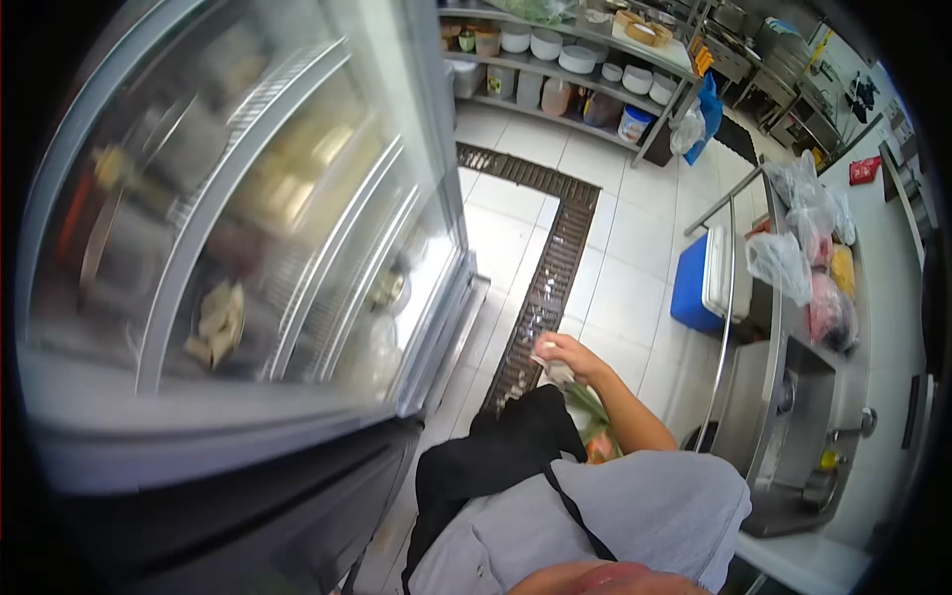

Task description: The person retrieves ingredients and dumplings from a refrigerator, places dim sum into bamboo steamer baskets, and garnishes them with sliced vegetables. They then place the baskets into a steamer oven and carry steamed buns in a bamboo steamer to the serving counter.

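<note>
Produce, green and orange, hangs in a thin plastic bag beside the black apron and grey shirt. The right hand is closed around the bag's bunched top, over the tiled floor; the left hand is out of view, so its state cannot be told.

The grip is on gathered film only, so the bag could slide through the fingers or tear if the weight swings. A turn of the body could drag it against the apron or the fridge edge.

Close on the left stands a glass-fronted refrigerator, its shelved food blurred by the pane. Beyond the hand runs a drain grate, with pale specks on it; a shoe could slip or catch there.

To the right are a steel sink, a blue cooler and a counter bearing bagged food, its loose film easily snagged by a passing sleeve. Farthest off, shelves hold stacked white bowls and tubs.
</note>
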`<action>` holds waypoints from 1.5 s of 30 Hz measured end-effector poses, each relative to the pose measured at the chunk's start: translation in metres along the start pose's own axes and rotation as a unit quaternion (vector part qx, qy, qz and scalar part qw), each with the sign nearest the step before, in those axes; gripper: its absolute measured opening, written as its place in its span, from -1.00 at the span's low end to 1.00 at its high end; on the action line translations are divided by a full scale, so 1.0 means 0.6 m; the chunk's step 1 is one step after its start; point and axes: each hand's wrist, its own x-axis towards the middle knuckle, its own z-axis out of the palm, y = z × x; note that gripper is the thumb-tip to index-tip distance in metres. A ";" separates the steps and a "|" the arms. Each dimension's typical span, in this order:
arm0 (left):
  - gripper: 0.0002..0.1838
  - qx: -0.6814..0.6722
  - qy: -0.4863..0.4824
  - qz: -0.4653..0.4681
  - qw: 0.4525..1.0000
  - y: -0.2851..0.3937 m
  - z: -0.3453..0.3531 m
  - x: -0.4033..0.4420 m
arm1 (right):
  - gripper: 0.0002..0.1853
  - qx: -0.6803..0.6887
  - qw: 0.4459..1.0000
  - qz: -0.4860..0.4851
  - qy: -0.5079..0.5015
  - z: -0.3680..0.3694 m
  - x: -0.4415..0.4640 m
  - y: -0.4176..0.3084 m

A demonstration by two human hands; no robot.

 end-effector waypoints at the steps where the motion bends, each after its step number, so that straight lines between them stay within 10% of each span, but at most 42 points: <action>1: -0.57 0.006 -0.029 -0.018 0.999 -0.022 0.071 0.021 | -0.83 -0.002 1.000 -0.005 -0.002 -0.047 0.005 -0.010; 6: -0.55 0.021 -0.105 -0.071 0.992 -0.154 0.371 0.114 | -0.85 0.264 0.962 0.030 0.064 -0.308 0.118 -0.085; 24: -0.49 -0.127 0.030 -0.225 0.966 -0.560 1.020 0.340 | -0.83 0.110 0.969 -0.034 0.220 -1.116 0.478 -0.536; 31: -0.37 -0.103 -0.087 -0.113 0.984 -0.498 1.375 0.573 | -0.79 0.155 0.941 -0.047 0.296 -1.368 0.498 -0.695; 36: -0.28 -0.021 -0.263 0.091 0.960 -0.341 1.844 0.605 | -0.68 0.186 0.942 -0.143 0.241 -1.482 0.582 -0.786; 45: -0.36 -0.101 -0.311 0.103 0.939 -0.474 2.422 0.649 | -0.62 0.209 0.929 -0.237 0.195 -1.676 0.725 -0.986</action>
